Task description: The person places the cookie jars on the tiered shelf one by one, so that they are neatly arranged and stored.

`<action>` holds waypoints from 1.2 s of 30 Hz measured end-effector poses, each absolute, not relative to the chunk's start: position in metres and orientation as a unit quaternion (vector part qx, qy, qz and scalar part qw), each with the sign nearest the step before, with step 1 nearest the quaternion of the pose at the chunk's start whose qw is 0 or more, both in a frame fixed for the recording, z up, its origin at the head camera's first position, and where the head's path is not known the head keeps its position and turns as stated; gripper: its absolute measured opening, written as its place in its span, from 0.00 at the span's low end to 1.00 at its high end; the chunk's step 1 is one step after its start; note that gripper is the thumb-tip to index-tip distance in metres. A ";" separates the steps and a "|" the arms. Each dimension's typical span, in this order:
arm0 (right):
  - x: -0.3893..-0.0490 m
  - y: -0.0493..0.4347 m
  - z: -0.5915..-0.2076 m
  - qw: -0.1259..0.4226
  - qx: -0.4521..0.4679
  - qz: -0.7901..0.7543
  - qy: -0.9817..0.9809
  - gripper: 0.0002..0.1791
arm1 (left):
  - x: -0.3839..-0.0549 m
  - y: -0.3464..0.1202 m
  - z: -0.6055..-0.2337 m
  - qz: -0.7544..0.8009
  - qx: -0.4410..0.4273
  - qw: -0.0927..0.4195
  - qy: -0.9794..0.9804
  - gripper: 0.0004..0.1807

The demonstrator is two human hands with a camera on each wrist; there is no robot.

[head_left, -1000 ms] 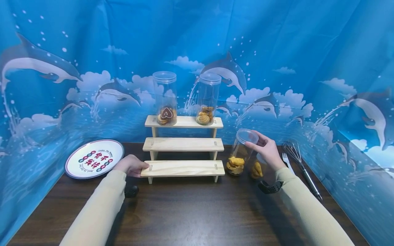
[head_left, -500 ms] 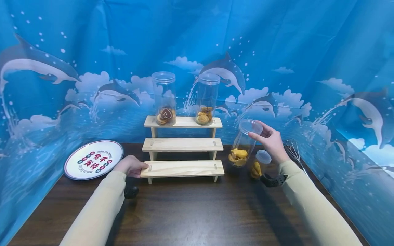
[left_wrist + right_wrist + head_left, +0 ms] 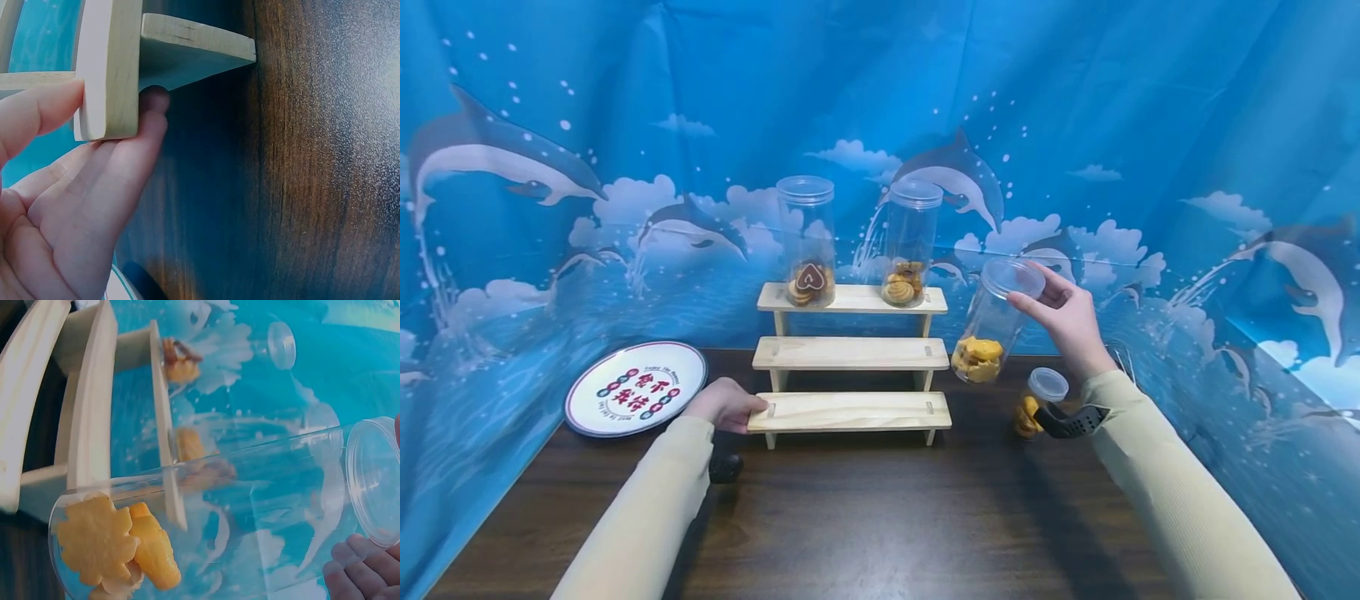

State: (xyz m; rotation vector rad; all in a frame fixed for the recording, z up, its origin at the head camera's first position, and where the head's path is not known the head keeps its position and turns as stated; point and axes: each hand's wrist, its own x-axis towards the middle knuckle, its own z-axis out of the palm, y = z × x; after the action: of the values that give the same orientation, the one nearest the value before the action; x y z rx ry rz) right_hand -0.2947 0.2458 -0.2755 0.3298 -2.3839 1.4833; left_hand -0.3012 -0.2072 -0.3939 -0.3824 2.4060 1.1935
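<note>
My right hand (image 3: 1063, 312) grips a tall clear jar (image 3: 996, 321) by its lid end. Yellow cookies (image 3: 97, 540) lie at the jar's bottom, and the jar tilts in the air to the right of a three-step wooden rack (image 3: 850, 354). With thumb above and fingers below, my left hand (image 3: 727, 406) pinches the left end of the rack's lowest board (image 3: 109, 69). Two more clear jars with cookies stand on the top step, one at left (image 3: 806, 242) and one at right (image 3: 912, 242).
A smaller lidded jar (image 3: 1047, 387) with yellow cookies stands on the dark wood table (image 3: 865, 517), close to my right wrist. At left a white plate (image 3: 587, 400) with red lettering leans against the dolphin-print backdrop (image 3: 850, 83). A whisk (image 3: 1123, 358) is mostly hidden behind the right forearm.
My right hand has raised the tall jar from near the table to about the height of the upper steps. The smaller jar behind it has come into fuller view. The left hand keeps its hold.
</note>
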 end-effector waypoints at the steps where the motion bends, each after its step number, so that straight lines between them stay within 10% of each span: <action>1: -0.296 0.242 -0.274 0.158 0.121 0.522 -0.830 0.36 | -0.302 -0.208 -0.394 0.430 -0.138 0.212 0.866 0.21; 36: -0.327 0.090 -0.263 0.087 0.241 0.594 -0.763 0.36 | -0.299 -0.205 -0.394 0.432 -0.145 0.202 0.867 0.19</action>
State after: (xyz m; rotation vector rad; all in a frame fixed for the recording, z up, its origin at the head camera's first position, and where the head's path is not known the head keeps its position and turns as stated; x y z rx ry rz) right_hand -0.3272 0.0897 -0.2625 0.7169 -2.2710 1.7689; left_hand -0.2992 -0.2053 -0.3936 -0.4061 2.4212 1.2050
